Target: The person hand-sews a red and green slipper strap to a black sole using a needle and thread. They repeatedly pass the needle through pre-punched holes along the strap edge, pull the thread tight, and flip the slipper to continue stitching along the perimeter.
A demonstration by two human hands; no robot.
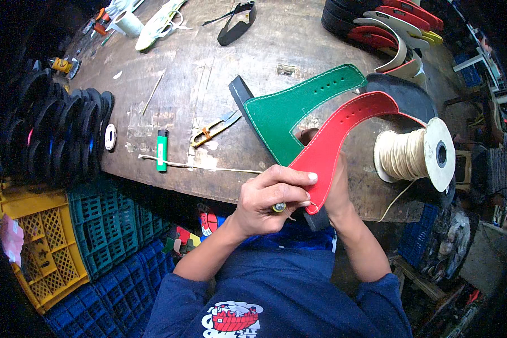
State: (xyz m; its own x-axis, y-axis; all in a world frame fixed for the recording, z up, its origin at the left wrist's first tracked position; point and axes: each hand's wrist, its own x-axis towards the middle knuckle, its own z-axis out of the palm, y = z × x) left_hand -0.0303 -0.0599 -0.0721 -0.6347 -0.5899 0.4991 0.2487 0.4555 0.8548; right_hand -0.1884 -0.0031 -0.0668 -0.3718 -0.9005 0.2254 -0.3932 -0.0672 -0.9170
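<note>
My left hand is closed round a tool whose yellowish handle end shows below the fingers; its working end is hidden. Thumb and fingertips press on the narrow lower end of a red sandal strap, white-stitched and punched with holes. Under that end shows part of a dark sole. My right hand supports the red-strapped sandal from behind, its fingers mostly hidden. A pale cord runs leftward from my left hand. Just beyond lies a green strap with a black sole along its edge.
A spool of cream cord stands at right. Left on the table are a green lighter, a yellow cutter and stacked black soles. Sandal parts pile up far right. Plastic crates stand below left.
</note>
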